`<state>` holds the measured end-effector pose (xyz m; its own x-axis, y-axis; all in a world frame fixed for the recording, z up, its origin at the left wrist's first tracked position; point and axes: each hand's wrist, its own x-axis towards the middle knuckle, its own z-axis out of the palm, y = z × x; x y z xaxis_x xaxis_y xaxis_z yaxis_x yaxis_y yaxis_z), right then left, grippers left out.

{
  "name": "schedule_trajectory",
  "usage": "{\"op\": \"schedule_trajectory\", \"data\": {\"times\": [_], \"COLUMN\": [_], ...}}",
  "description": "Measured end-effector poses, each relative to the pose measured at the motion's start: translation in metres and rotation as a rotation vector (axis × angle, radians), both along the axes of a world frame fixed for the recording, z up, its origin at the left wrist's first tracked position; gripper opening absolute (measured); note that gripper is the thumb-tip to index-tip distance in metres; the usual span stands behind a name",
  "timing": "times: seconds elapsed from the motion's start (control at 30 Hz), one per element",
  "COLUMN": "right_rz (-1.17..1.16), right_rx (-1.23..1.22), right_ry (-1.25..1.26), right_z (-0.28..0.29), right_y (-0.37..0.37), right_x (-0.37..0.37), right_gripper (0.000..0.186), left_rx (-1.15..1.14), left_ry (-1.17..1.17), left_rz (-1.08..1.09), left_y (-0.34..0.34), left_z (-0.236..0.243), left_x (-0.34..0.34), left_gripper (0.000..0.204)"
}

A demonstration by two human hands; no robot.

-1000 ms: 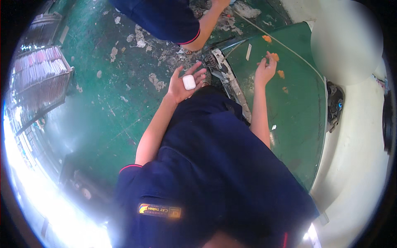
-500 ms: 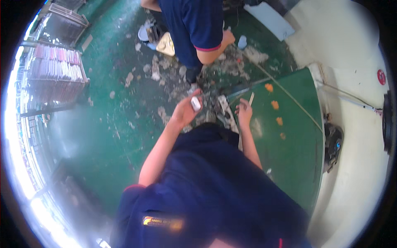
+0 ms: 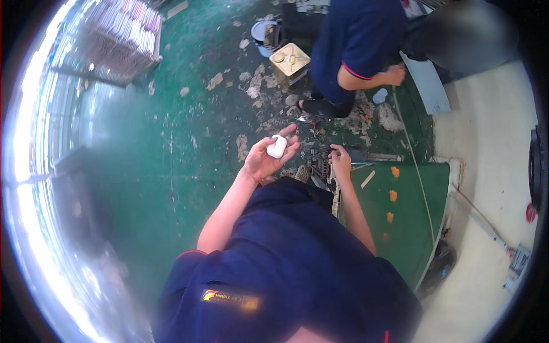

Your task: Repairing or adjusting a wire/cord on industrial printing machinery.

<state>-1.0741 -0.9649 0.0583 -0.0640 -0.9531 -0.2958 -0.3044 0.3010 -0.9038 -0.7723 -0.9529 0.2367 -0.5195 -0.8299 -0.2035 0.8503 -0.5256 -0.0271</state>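
My left hand (image 3: 265, 163) is palm up, with a small white rounded case (image 3: 277, 147) lying in it under the thumb. The case resembles an earbud case. To its right, my right hand (image 3: 341, 164) is over the left edge of a green panel (image 3: 366, 208). Its fingers are loosely bent and apart, and I see nothing in them. A short pale flat stick (image 3: 368, 179) lies on the panel just right of that hand, apart from it. Several orange blobs (image 3: 393, 196) sit in a row further right on the panel.
Ahead, a co-worker in a dark blue shirt (image 3: 360, 46) bends over the stained green floor (image 3: 189, 137). A cream square container lid (image 3: 290, 59) is beside them. A stack of sheets (image 3: 128, 28) stands far left. A thin rod (image 3: 414, 154) crosses the panel.
My view has shifted, so the scene sits lower and further right. My right hand has moved away from the pale stick. The white case now shows a broader side in my left hand.
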Motion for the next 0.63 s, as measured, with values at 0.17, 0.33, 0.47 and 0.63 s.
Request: {"op": "schedule_trajectory", "data": {"times": [0.17,0.33,0.47,0.63], "right_rz": [0.185,0.436,0.565,1.009], "right_rx": [0.080,0.145,0.309,0.110], "right_ry": [0.078,0.215,0.250,0.482], "right_z": [0.008,0.009,-0.023,-0.139], "right_y": [-0.019,-0.028,-0.021,-0.042], "right_x": [0.053,0.123,0.172,0.168], "right_gripper": [0.025,0.024,0.024,0.045], "left_rx": [-0.091,-0.163,-0.274,-0.216], "left_ry": [0.065,0.050,0.093,0.052], "left_rz": [0.172,0.292,0.379,0.529], "left_y": [-0.002,-0.007,-0.006,0.021], "left_z": [0.027,0.032,0.045,0.081], "left_x": [0.057,0.151,0.247,0.361], "left_gripper": [0.065,0.054,0.052,0.058]}}
